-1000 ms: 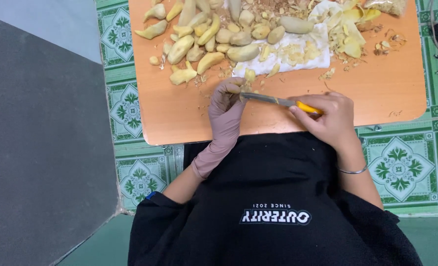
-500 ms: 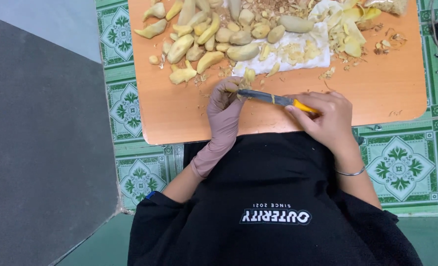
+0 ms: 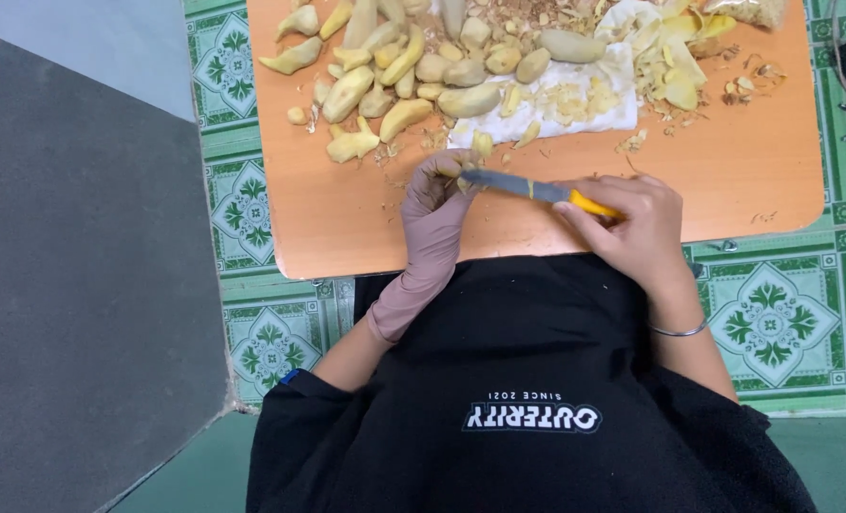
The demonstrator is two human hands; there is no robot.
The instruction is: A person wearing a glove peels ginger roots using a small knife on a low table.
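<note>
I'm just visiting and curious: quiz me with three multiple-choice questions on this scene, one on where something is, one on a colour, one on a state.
1. Where does the pile of yellow pieces lie?
A. On the orange board
B. On the tiled floor
C. In a bowl

2. What colour is the knife handle?
A. Blue
B. Yellow
C. Red

3. How is the left hand covered?
A. Bare
B. Wrapped in cloth
C. Wearing a pinkish glove

Answers: 1 A, the pieces rest on the board top. 2 B, yellow shows beside the right hand. 3 C, the glove reaches past the wrist.
</note>
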